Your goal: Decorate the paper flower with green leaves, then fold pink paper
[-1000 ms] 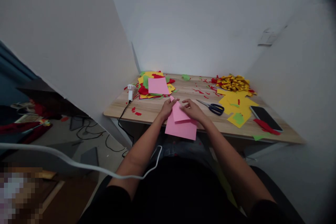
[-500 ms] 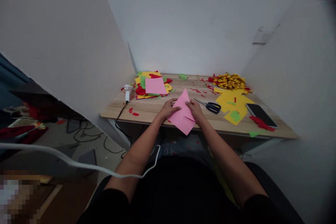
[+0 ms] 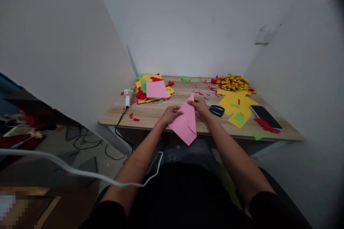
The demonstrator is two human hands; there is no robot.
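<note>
Beside right hand (image 3: 202,107), half-hidden scissors (image 3: 216,110)

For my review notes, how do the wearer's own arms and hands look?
The left hand and right hand are ungloved, and no watch or bracelet shows. Short black sleeves leave both forearms bare. A white cable passes across the left arm in this view. Rings are too small to tell.

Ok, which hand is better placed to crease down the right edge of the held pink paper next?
Probably the right hand: it holds the pink paper near its top tip, beside that edge. The left hand grips the opposite side, so it looks better suited to steadying the paper.
</note>
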